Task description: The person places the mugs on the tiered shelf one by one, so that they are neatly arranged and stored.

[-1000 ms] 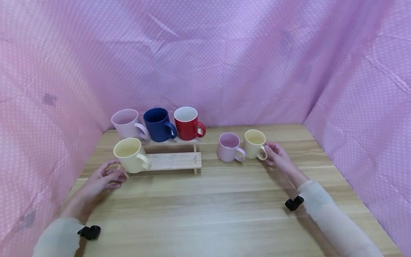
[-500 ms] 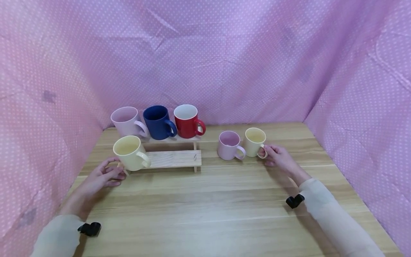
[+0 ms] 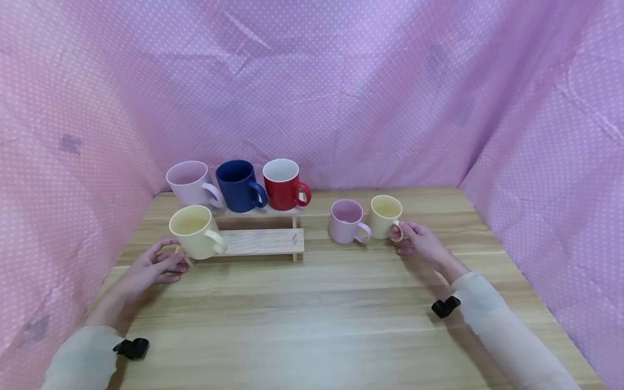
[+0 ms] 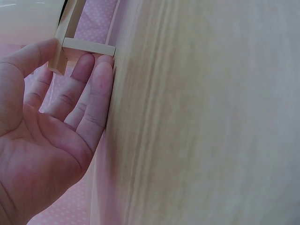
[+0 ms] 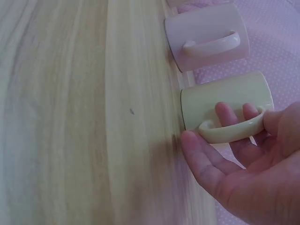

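Note:
In the head view, my right hand (image 3: pixel 421 245) is at the handle of a pale yellow mug (image 3: pixel 383 219) standing on the table. The right wrist view shows two fingertips through that mug's handle (image 5: pixel 232 132), with the thumb against its upper end. On the far left, my left hand (image 3: pixel 153 266) holds the end of a two-step wooden rack (image 3: pixel 265 241). Its thumb lies on the plank's edge and its fingers reach under, by the crosspiece (image 4: pixel 89 47) in the left wrist view. Another yellow mug (image 3: pixel 195 235) stands on the lower step right beside it.
Along the rack's upper step stand a pink mug (image 3: pixel 187 187), a blue mug (image 3: pixel 236 189) and a red mug (image 3: pixel 281 189). A second pink mug (image 3: pixel 343 225) is on the table (image 3: pixel 292 319), just left of the right-hand yellow mug. Pink dotted cloth (image 3: pixel 312 97) surrounds the table.
My right fingers have moved from the outer side of the yellow mug's handle into its loop. The left hand keeps its place on the rack, and the mugs stand where they were.

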Demonstrator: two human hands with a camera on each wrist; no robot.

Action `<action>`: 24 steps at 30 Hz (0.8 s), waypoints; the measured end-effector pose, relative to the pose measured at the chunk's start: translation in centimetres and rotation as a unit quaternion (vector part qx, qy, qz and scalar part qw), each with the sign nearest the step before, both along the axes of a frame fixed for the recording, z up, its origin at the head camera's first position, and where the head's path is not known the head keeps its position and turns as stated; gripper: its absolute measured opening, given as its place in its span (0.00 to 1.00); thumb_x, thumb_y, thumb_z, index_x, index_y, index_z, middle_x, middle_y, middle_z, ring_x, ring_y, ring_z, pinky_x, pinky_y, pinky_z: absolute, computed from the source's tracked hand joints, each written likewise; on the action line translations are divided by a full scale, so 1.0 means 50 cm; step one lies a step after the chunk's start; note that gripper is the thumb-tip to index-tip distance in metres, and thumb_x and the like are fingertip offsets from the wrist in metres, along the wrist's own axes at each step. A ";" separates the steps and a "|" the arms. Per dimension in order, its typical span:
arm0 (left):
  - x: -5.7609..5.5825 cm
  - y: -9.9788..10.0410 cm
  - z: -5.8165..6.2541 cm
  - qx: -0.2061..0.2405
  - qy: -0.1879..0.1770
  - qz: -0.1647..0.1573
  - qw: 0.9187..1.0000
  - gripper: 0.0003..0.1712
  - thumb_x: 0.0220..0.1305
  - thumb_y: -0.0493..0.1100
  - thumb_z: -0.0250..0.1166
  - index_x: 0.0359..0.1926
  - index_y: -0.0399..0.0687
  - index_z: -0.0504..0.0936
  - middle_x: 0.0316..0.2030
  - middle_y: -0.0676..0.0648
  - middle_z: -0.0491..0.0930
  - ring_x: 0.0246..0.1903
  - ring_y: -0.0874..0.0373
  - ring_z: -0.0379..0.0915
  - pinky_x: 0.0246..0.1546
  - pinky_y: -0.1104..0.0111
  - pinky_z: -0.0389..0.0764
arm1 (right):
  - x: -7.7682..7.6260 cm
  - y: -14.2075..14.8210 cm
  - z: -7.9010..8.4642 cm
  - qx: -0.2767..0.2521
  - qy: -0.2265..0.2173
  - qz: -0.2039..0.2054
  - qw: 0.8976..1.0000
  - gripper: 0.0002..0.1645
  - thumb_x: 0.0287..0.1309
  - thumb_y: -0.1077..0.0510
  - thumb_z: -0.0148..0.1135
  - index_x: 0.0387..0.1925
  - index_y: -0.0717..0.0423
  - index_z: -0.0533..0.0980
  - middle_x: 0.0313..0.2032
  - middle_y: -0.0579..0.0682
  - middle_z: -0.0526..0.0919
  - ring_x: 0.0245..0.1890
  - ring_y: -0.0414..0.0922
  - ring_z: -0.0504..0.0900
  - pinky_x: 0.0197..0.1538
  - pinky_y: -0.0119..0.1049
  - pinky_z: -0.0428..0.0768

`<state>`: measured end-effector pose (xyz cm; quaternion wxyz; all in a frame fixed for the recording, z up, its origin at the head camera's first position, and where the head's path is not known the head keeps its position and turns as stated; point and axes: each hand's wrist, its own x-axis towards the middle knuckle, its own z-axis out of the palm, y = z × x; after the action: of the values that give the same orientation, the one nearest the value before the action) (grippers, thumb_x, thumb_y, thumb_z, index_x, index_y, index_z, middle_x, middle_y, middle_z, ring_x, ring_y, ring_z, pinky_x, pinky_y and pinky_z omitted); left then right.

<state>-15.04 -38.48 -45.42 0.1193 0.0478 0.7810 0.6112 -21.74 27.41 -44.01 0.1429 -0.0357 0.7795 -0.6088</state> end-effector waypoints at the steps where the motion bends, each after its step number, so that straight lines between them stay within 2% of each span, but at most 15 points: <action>1: 0.001 -0.001 0.000 0.000 -0.001 -0.001 1.000 0.16 0.79 0.42 0.55 0.61 0.64 0.67 0.43 0.48 0.84 0.42 0.56 0.84 0.43 0.61 0.88 | 0.001 -0.001 -0.001 -0.001 -0.003 0.008 1.000 0.32 0.81 0.46 0.41 0.59 0.74 0.67 0.55 0.67 0.79 0.56 0.59 0.81 0.56 0.52 0.83; 5: 0.004 -0.004 -0.002 0.001 0.000 -0.004 1.000 0.16 0.79 0.41 0.55 0.61 0.64 0.67 0.43 0.48 0.85 0.42 0.56 0.84 0.43 0.61 0.88 | 0.001 -0.002 -0.001 -0.004 -0.009 0.034 0.999 0.32 0.81 0.46 0.42 0.60 0.75 0.67 0.58 0.69 0.77 0.56 0.59 0.80 0.58 0.53 0.81; 10: 0.000 -0.001 -0.003 0.004 0.005 -0.001 1.000 0.17 0.79 0.41 0.55 0.62 0.63 0.66 0.43 0.47 0.84 0.42 0.56 0.84 0.43 0.61 0.88 | -0.004 0.000 0.003 0.006 0.000 0.046 0.999 0.31 0.82 0.47 0.42 0.60 0.75 0.66 0.58 0.71 0.75 0.55 0.57 0.80 0.59 0.52 0.81; 18: -0.005 0.001 -0.001 0.002 0.004 0.000 1.000 0.17 0.79 0.42 0.56 0.62 0.63 0.66 0.43 0.48 0.84 0.43 0.55 0.84 0.43 0.61 0.88 | -0.005 0.000 0.006 -0.002 0.024 0.045 0.999 0.30 0.81 0.51 0.43 0.59 0.80 0.67 0.56 0.75 0.75 0.54 0.56 0.82 0.61 0.52 0.79; 24: -0.002 -0.001 -0.003 0.004 -0.004 0.000 1.000 0.16 0.79 0.42 0.56 0.61 0.63 0.66 0.43 0.47 0.84 0.43 0.55 0.84 0.44 0.60 0.88 | -0.003 -0.002 0.006 -0.014 0.013 0.034 0.999 0.30 0.81 0.50 0.45 0.58 0.79 0.67 0.56 0.73 0.76 0.54 0.53 0.82 0.62 0.52 0.77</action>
<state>-15.17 -38.52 -45.58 0.1220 0.0462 0.7780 0.6145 -21.90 27.33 -43.71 0.1524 -0.0721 0.7709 -0.6142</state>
